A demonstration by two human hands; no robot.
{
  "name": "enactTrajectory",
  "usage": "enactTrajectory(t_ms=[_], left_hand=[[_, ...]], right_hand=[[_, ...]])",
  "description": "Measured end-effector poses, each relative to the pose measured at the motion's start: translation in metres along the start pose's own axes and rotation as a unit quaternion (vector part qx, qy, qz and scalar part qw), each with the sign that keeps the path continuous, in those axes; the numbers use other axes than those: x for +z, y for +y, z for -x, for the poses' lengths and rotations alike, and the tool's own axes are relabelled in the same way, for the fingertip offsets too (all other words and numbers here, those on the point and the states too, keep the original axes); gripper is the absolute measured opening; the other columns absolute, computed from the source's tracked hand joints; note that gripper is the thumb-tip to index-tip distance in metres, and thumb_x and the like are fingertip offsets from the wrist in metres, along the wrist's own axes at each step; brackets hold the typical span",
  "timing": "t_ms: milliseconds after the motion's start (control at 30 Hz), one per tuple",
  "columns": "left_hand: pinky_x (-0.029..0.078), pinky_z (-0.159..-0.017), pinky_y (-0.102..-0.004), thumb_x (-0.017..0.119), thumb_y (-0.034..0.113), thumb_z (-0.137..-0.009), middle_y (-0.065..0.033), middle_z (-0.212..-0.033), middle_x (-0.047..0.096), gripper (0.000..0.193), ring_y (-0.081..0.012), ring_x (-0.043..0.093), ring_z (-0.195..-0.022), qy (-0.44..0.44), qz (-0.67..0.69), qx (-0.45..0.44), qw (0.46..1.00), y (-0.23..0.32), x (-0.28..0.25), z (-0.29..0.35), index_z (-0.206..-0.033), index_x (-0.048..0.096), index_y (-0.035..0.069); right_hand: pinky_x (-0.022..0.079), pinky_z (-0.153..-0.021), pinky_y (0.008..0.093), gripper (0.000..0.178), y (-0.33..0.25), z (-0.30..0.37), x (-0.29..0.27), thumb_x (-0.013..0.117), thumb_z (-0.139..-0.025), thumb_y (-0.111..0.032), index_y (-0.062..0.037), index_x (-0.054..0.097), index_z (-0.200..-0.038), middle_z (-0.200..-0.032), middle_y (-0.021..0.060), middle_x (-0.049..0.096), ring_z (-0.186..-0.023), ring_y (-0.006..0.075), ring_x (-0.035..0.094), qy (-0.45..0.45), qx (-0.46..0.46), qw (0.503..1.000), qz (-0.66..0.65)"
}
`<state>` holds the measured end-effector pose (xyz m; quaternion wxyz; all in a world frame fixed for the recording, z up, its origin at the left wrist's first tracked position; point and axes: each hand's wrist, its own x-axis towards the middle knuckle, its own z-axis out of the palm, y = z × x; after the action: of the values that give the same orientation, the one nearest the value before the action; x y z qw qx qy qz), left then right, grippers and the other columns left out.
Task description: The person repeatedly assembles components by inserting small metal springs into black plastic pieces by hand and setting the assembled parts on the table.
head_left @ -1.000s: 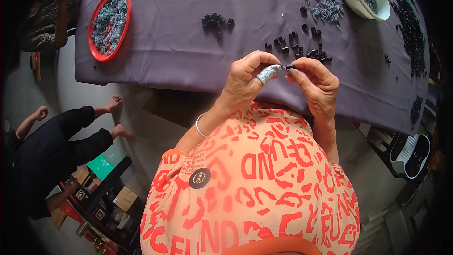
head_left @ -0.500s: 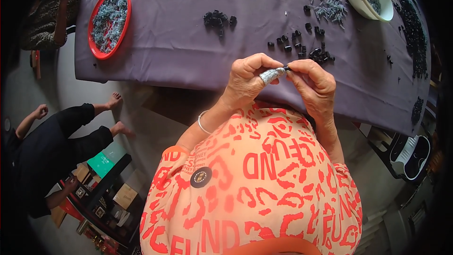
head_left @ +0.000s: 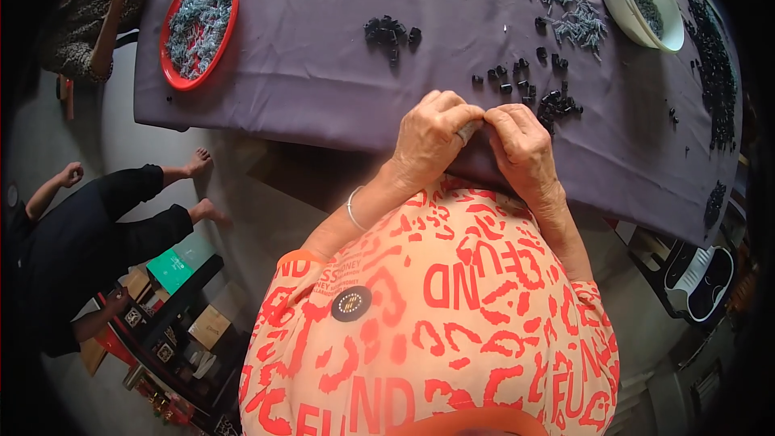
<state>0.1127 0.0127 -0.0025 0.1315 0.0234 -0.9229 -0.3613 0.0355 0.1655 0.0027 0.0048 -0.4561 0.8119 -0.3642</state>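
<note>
Left hand (head_left: pixel 434 136) and right hand (head_left: pixel 521 142) are pinching, their hold hidden; black pieces (head_left: pixel 552 106) are lying loose, nothing showing which are finished.

- Left forearm (head_left: pixel 379 200): bare, angled toward 2 o'clock.
- Left hand (head_left: pixel 434 133): back upward, fingers curled in a pinch, tips toward 2 o'clock.
- Right forearm (head_left: pixel 563 230): bare, slanting toward 11 o'clock.
- Right hand (head_left: pixel 523 145): also curled in a pinch, tips between 10 and 11 o'clock, meeting or nearly meeting the left's.
</note>
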Motion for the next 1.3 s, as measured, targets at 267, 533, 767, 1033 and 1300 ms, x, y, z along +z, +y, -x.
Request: enactTrajectory(t_ms=[267,533,767,1033,1300], left_hand=[[0.05,-0.068,-0.0275,0.058,0.014,-0.088,-0.0093,-0.079,0.067,0.023,-0.0125,0.062,-0.073,-0.162,0.285,-0.246,0.912,0.006,-0.017,-0.017,-0.101,0.066,-0.003],[0.046,-0.057,-0.0227,0.066,0.013,-0.085,-0.0037,-0.076,0.067,0.017,-0.0071,0.06,-0.067,-0.191,0.326,-0.336,0.863,0.006,-0.014,-0.023,-0.095,0.069,0.001],[0.051,-0.065,-0.0299,0.068,0.016,-0.081,-0.0102,-0.075,0.07,0.02,-0.0134,0.065,-0.067,-0.179,0.332,-0.346,0.859,0.009,-0.015,-0.024,-0.091,0.07,-0.001],[0.048,-0.057,-0.035,0.064,0.013,-0.074,-0.0182,-0.068,0.06,0.021,-0.022,0.055,-0.058,-0.06,0.253,-0.172,0.95,-0.019,0.006,0.002,-0.084,0.059,-0.004],[0.048,-0.063,-0.0328,0.068,0.017,-0.079,-0.0098,-0.083,0.06,0.025,-0.0176,0.055,-0.072,-0.177,0.246,-0.264,0.916,-0.015,0.003,-0.002,-0.095,0.056,0.002]], right_hand=[[0.051,-0.069,0.0369,0.042,-0.003,-0.001,-0.001,0.062,-0.075,0.009,-0.0002,0.054,-0.114,-0.085,0.0153,0.06,-0.077,0.0308,0.061,-0.006,0.038,0.999,-0.033],[0.05,-0.067,0.0382,0.05,0.0,0.003,-0.004,0.059,-0.077,0.009,0.0009,0.048,-0.124,-0.088,0.0171,0.06,-0.075,0.0317,0.06,-0.012,0.0,0.999,-0.044],[0.051,-0.073,0.0358,0.05,0.0,0.005,-0.01,0.062,-0.075,0.008,0.0014,0.05,-0.123,-0.098,0.0161,0.061,-0.084,0.03,0.062,-0.015,0.015,0.997,-0.074],[0.038,-0.102,0.0447,0.048,-0.021,-0.02,0.022,0.058,-0.085,-0.029,-0.0006,0.054,-0.123,-0.127,0.0178,0.053,-0.12,0.0359,0.05,-0.014,-0.05,0.991,-0.126],[0.035,-0.105,0.0467,0.056,-0.01,-0.014,0.036,0.051,-0.09,-0.044,-0.0021,0.05,-0.127,-0.13,0.0159,0.053,-0.123,0.0341,0.049,-0.019,-0.031,0.993,-0.114]])
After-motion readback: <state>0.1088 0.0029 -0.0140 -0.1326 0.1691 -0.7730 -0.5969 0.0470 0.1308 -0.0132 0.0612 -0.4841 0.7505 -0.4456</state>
